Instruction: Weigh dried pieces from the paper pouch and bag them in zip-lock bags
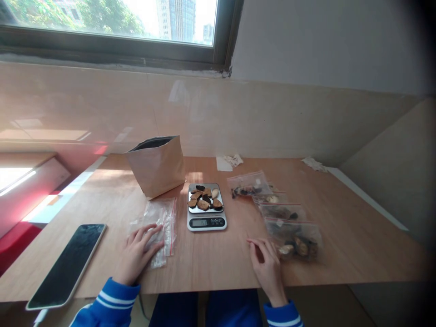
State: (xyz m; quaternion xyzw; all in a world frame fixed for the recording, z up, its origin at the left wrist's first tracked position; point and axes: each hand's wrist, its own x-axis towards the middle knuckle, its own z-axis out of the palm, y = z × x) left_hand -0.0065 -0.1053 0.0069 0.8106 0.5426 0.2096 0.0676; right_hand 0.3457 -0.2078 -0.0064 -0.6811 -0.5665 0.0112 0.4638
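My left hand [140, 250] lies with its fingers spread on a stack of clear zip bags [169, 227] with red seals. My right hand [266, 263] rests on the table, thumb and forefinger pinched together. Whatever is between those fingertips, if anything, is too small to make out. Between my hands stands a white digital kitchen scale [207, 230], its display too faint to read. Brown and dark dried slices [203, 205] and one pale piece lie on its metal plate. Beside my right hand, a filled zip bag [301, 240] holds dark and tan dried pieces.
More filled zip bags [250, 186] overlap behind the nearest one. An open brown paper pouch [158, 168] stands at the back left. A phone [68, 265] with a cable plugged in lies at the left front edge. Crumpled tissue [233, 160] sits by the wall.
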